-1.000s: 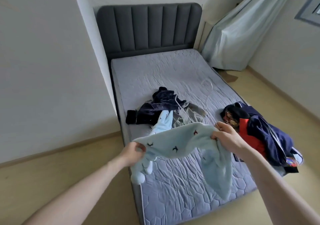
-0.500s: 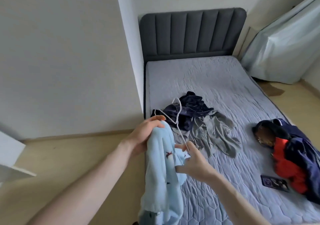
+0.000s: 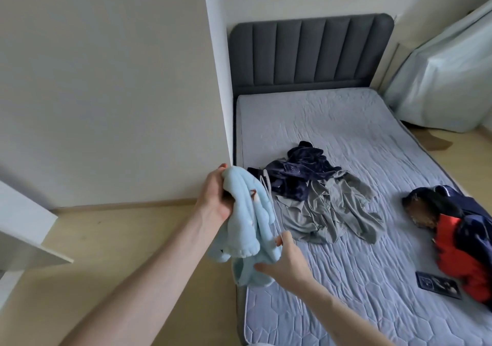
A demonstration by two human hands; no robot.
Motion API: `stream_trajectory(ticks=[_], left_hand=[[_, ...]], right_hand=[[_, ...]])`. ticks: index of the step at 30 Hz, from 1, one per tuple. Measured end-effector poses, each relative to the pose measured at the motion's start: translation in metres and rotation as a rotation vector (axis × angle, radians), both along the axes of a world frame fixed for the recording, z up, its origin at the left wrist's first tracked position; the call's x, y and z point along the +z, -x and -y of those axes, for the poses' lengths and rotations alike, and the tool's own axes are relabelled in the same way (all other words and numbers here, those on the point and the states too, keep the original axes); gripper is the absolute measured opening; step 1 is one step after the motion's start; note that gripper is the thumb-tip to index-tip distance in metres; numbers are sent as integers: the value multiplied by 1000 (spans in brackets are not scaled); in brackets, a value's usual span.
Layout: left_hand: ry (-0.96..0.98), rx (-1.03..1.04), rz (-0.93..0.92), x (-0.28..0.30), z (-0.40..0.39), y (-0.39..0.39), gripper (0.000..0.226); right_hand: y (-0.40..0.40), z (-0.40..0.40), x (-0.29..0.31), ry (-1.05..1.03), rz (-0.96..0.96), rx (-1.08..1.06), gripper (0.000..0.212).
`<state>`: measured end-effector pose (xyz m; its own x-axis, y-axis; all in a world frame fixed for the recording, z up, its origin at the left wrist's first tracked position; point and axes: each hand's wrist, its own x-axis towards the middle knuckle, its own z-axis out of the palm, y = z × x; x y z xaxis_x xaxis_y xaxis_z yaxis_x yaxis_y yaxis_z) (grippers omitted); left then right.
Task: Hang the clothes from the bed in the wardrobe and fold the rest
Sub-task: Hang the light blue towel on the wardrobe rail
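At the bed's near corner, left hand (image 3: 214,199) grips bunched pale-blue fleece garment (image 3: 247,223) hanging lengthwise, right hand (image 3: 286,261) pinching thin white wire hanger (image 3: 269,199) beside it.

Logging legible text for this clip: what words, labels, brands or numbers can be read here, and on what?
None can be read.
Patch on the navy garment: too small and blurred.
Dark card on the mattress: pale marks, not legible.
Light blue garment: small motifs only, no lettering.
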<state>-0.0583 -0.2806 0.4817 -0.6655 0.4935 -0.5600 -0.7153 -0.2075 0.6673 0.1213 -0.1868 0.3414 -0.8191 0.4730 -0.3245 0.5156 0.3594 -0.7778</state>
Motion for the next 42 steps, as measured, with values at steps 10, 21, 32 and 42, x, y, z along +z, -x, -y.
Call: stream_trajectory(ticks=[10,21,32,42], left_hand=[[-161,115,-65,16,77,38,54],[279,-310,-488,-79,205,54,69],[748,-438,-806,-149,196,-46,80],[1026,-352,-620,-167,278,24,14]], right_hand=[[71,52,10,36,-109,-164,47],[103,67,105,528,-488,-150,18],[114,113,122,587,-487,-186,29],[90,81,117,519,-469,-261,26]])
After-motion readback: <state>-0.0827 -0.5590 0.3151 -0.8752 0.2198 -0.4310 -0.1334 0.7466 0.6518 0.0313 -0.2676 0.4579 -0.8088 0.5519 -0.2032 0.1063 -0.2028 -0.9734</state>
